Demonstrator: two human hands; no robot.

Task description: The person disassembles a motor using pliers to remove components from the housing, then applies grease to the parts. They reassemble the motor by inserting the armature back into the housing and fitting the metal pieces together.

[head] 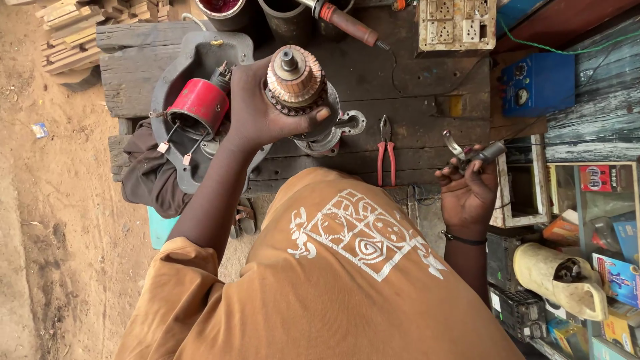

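My left hand [257, 110] is raised over the workbench and grips a motor armature [295, 77] with a copper commutator and a steel shaft end pointing up at me. Fingers wrap its lower body. My right hand [470, 193] is lower right, palm up, fingers closed on a small grey metal tool [475, 155] with a bent shiny tip. Beside the left hand lies a red cylindrical motor housing [198, 103] with loose wires and tags, resting on a grey metal plate [220, 50].
Red-handled pliers [385, 153] lie on the dark wooden bench [427, 120]. At the back are a red-handled soldering iron [347, 23], a socket board [457, 23] and a blue meter box [539, 83]. Shelves with boxes and a worn white jug [560, 280] stand right; sandy ground [53, 200] left.
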